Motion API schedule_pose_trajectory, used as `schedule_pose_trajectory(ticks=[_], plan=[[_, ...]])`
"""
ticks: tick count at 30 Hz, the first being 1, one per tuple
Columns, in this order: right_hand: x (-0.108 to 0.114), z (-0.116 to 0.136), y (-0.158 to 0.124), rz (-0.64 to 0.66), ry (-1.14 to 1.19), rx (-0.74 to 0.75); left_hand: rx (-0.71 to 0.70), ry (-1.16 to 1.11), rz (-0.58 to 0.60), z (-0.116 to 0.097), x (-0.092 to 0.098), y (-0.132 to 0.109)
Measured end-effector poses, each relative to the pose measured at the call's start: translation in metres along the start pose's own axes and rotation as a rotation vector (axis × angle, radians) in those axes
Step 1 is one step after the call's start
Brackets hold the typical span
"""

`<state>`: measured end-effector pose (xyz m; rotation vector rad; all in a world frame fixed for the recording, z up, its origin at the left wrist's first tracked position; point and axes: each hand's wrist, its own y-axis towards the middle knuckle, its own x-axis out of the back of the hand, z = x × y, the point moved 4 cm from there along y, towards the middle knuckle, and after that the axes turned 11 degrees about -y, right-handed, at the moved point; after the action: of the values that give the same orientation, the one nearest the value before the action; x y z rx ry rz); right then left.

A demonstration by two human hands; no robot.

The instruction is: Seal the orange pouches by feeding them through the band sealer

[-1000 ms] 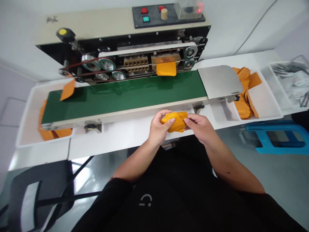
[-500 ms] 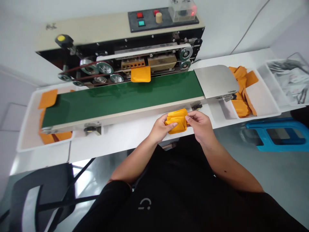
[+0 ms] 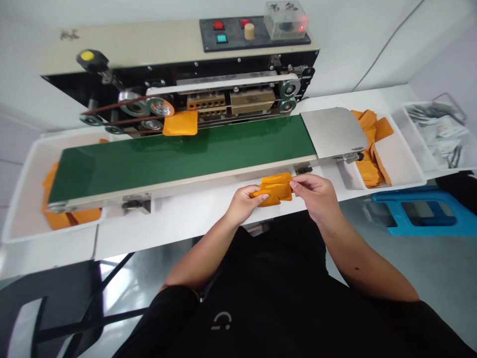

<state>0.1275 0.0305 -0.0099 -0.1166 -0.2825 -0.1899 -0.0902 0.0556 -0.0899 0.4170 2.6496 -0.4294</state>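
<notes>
In front of the conveyor's near edge, my left hand (image 3: 244, 203) is closed on a few small orange pouches (image 3: 276, 190), thumb on top. My right hand (image 3: 313, 194) pinches the right edge of one of these pouches between thumb and fingers. The pouches overlap, so how many there are is hard to tell. Another orange pouch (image 3: 181, 123) hangs from the belts of the band sealing machine (image 3: 130, 47), its lower part over the green conveyor belt (image 3: 179, 159).
A white bin (image 3: 22, 199) with orange pouches stands under the conveyor's left end. On the right are a bin of orange pouches (image 3: 372, 149) and a bin of silvery packets (image 3: 443, 132). A blue stool (image 3: 421, 231) and a black chair (image 3: 55, 293) stand by the table.
The pouch in the sealing machine has travelled left. The one at the belt's left end has dropped off it. My right hand has drawn one held pouch slightly to the right, spreading the stack.
</notes>
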Motion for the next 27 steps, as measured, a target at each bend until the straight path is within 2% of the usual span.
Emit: schedule_pose_trajectory(ticks=[7,11,14,18,21,24,27], plan=[[-0.001,0.01,-0.002,0.02,-0.222,0.073,0.043,-0.035,0.022,0.009,0.007,0.003],[0.027,0.022,0.006,-0.173,-0.204,0.107,0.172,-0.063,0.109,0.013,0.007,0.008],[0.057,0.033,0.03,-0.281,-0.037,0.095,0.288,-0.002,0.233,0.013,0.01,0.016],[0.078,0.048,0.078,-0.248,0.017,0.037,0.376,-0.021,0.406,0.01,0.015,0.029],[0.077,0.054,0.11,-0.222,0.085,-0.088,0.346,-0.086,0.397,0.007,0.021,0.037],[0.072,0.057,0.135,-0.229,0.121,-0.228,0.328,0.01,0.433,0.006,0.022,0.037],[0.067,0.061,0.151,-0.227,0.125,-0.282,0.307,0.091,0.468,0.005,0.021,0.035]])
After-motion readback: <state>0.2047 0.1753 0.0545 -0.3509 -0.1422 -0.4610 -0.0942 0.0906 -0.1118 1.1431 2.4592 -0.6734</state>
